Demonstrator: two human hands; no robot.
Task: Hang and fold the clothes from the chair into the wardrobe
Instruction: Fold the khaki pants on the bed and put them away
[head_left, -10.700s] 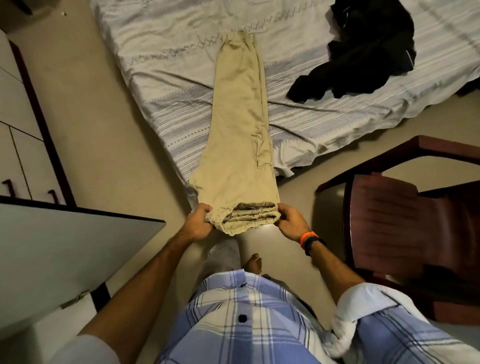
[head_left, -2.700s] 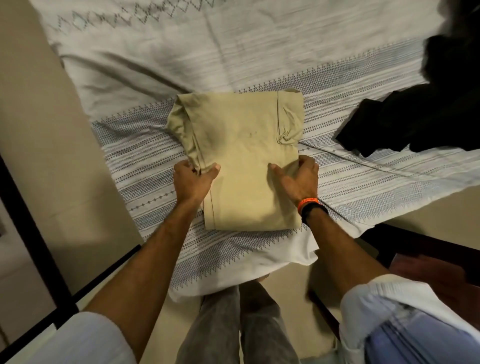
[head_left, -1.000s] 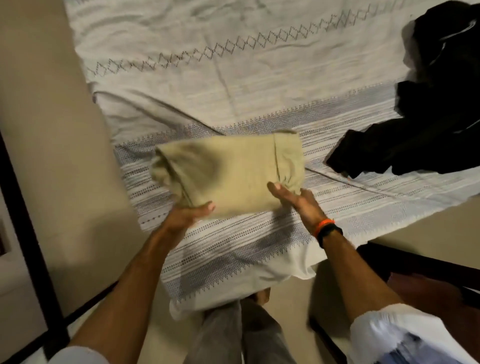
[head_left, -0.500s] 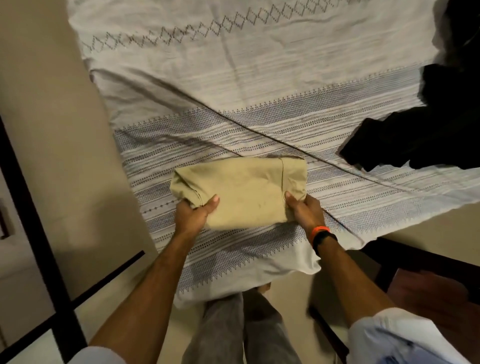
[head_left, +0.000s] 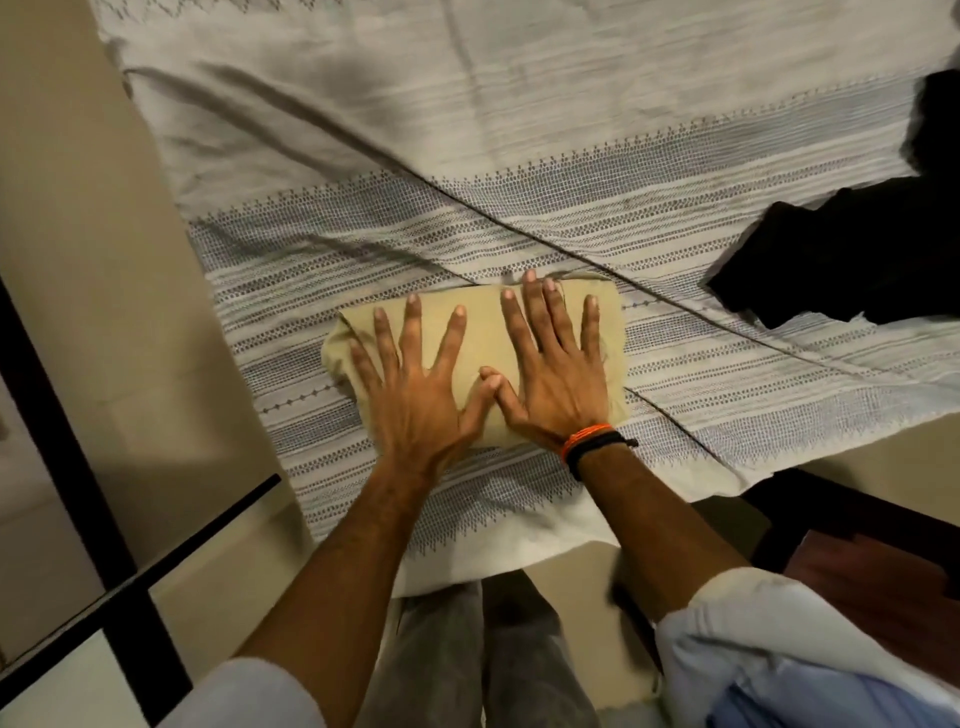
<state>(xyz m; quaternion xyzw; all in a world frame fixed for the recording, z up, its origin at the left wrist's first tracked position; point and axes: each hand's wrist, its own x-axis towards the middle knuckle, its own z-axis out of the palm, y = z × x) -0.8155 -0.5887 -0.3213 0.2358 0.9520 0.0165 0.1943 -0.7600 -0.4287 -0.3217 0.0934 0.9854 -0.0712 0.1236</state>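
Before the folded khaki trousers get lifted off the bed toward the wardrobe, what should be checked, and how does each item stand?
1. Khaki trousers folded compact on the bedsheet: ok.
2. Left hand and right hand flat on the bundle, fingers spread: ok.
3. Grip taken for lifting: not ok, both only press.
4. Black garment apart from the bundle: ok.
5. Wardrobe shelf free: cannot tell, out of view.

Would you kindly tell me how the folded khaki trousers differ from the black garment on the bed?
The folded khaki trousers form a neat rectangle; the black garment lies crumpled. Both hands press flat on the trousers; nothing touches the black garment. Both rest on the striped bedsheet.
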